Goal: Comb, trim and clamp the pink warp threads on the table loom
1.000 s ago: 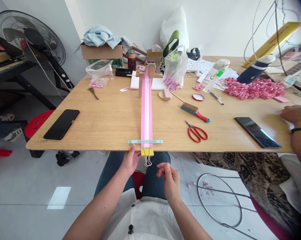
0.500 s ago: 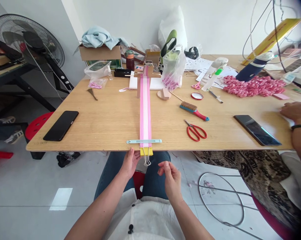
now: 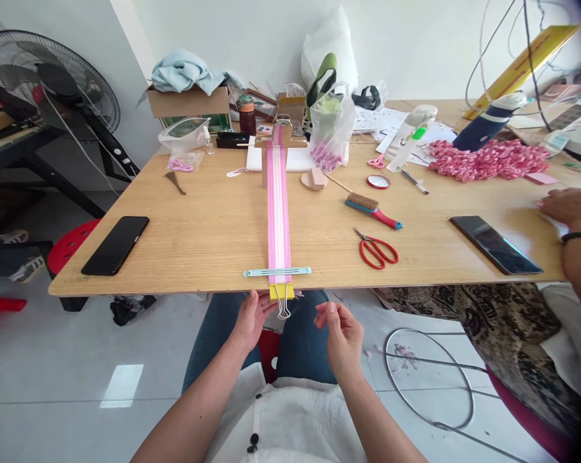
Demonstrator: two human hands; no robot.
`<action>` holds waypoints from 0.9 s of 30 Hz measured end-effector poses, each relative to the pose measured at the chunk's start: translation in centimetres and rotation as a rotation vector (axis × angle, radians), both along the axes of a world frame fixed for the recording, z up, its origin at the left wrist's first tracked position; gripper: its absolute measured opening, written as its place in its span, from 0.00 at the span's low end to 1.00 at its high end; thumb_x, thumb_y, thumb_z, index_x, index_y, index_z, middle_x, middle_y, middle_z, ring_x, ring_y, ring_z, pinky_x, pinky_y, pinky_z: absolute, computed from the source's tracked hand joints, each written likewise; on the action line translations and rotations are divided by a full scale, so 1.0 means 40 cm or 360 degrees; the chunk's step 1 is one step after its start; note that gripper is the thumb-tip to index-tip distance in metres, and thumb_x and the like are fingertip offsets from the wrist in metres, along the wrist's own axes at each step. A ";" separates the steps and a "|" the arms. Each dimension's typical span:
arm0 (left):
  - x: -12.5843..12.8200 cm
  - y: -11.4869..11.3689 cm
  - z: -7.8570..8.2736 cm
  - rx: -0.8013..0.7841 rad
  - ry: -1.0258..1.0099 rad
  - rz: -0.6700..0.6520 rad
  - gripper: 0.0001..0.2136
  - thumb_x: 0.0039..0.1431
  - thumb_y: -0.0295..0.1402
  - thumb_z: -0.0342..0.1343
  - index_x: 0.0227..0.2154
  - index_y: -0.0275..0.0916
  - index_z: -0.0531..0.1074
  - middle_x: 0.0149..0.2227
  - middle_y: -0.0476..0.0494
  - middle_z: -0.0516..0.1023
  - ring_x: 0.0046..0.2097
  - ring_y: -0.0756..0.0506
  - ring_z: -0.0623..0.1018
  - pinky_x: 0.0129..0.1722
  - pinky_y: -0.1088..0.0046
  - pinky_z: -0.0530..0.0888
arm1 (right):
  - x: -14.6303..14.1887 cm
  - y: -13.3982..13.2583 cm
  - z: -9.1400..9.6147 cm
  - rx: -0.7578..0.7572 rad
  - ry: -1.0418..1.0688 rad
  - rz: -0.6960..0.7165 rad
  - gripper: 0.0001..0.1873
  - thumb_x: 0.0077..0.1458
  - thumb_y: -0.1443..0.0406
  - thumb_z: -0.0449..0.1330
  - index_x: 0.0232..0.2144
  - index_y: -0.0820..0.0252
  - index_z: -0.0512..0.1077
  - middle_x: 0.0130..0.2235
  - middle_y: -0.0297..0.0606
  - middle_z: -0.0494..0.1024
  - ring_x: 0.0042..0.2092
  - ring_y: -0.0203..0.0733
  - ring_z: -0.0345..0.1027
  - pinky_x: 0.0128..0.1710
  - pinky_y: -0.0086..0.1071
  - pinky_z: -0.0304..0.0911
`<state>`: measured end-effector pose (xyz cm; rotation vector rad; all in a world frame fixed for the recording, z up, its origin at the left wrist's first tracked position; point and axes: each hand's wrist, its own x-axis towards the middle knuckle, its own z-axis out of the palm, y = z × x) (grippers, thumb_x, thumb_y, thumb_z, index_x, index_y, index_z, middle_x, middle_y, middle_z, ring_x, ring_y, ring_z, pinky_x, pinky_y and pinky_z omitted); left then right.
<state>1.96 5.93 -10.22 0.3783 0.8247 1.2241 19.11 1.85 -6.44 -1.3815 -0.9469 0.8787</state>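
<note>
A long pink band of threads (image 3: pixel 277 206) runs down the wooden table (image 3: pixel 204 244) from a small wooden stand (image 3: pixel 274 138) to a yellow binder clip (image 3: pixel 281 292) at the near edge. A pale blue bar (image 3: pixel 277 272) lies across the band just before the clip. My left hand (image 3: pixel 252 318) is below the table edge with its fingers together, thumb and fingertips against the clip's left side and wire handle. My right hand (image 3: pixel 341 331) hovers a little right of the clip, apart from it. Its thumb and forefinger are pinched, and what they hold is too small to see.
Red scissors (image 3: pixel 377 249) and a brush (image 3: pixel 372 211) lie right of the band. A black phone (image 3: pixel 116 244) lies left, another phone (image 3: pixel 495 244) right. Another person's hand (image 3: pixel 572 209) rests at the right edge near a pink heap (image 3: pixel 488 164). A wire hoop (image 3: pixel 428 379) lies on the floor.
My right hand has risen and come closer to the clip. My left thumb has moved in against the clip. The view has shifted slightly.
</note>
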 end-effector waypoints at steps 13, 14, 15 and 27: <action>-0.012 -0.013 -0.010 -0.0050 0.0051 -0.0036 0.27 0.44 0.57 0.62 0.36 0.37 0.76 0.37 0.38 0.83 0.42 0.40 0.80 0.46 0.62 0.73 | 0.018 0.005 -0.006 0.0029 0.0007 -0.0079 0.20 0.59 0.51 0.56 0.27 0.61 0.73 0.19 0.31 0.68 0.25 0.36 0.64 0.28 0.30 0.60; -0.012 -0.014 -0.010 -0.0050 0.0059 -0.0042 0.27 0.44 0.57 0.62 0.36 0.37 0.76 0.36 0.38 0.83 0.42 0.40 0.80 0.46 0.61 0.73 | 0.020 0.006 -0.006 0.0033 0.0014 -0.0084 0.20 0.59 0.51 0.56 0.27 0.61 0.73 0.19 0.31 0.68 0.25 0.37 0.64 0.28 0.31 0.60; -0.013 -0.015 -0.011 -0.0051 0.0067 -0.0049 0.27 0.44 0.57 0.62 0.35 0.37 0.76 0.36 0.38 0.83 0.42 0.40 0.80 0.47 0.61 0.73 | 0.021 0.007 -0.006 0.0039 0.0024 -0.0086 0.19 0.59 0.51 0.57 0.27 0.61 0.73 0.19 0.31 0.68 0.24 0.37 0.64 0.28 0.31 0.60; -0.112 -0.129 0.046 -0.0084 0.0874 -0.0133 0.24 0.50 0.52 0.61 0.40 0.35 0.73 0.40 0.35 0.82 0.43 0.40 0.80 0.46 0.62 0.74 | 0.057 0.012 0.034 0.0189 -0.0392 -0.0063 0.13 0.59 0.55 0.58 0.32 0.59 0.73 0.26 0.35 0.73 0.30 0.40 0.68 0.33 0.34 0.63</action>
